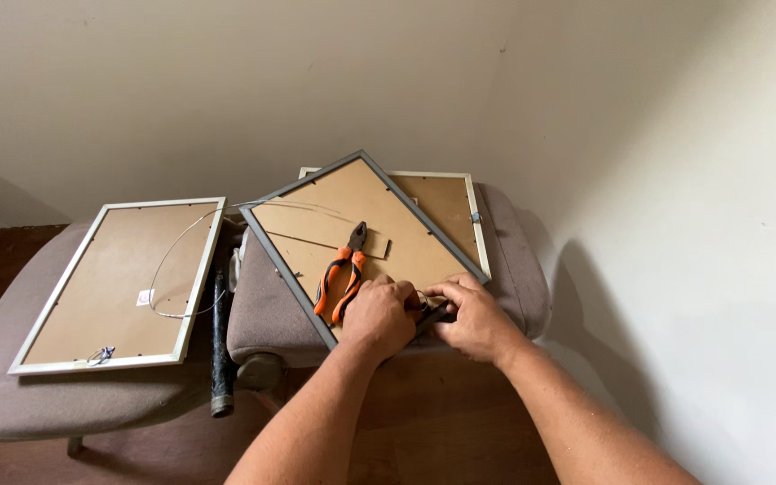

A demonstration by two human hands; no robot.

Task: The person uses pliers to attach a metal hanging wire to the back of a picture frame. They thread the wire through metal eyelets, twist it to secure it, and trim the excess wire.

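A grey-framed picture frame [334, 202] lies face down on a padded seat, its brown backing board up. Orange-handled pliers [341, 269] rest on the backing. My left hand [379, 314] and my right hand [473, 316] meet at the frame's near corner, fingers pinched together over a small piece of hardware or wire on the dark edge. What exactly the fingers grip is hidden. A thin wire [177, 260] loops from the frame's left corner across to the neighbouring frame.
A white-framed picture frame [101, 359] lies face down on the left seat [65, 404]. Another pale frame [469, 202] lies under the grey one on the right seat [518, 269]. A dark metal bar [219, 359] runs between the seats. White walls meet in a corner behind; wooden floor below.
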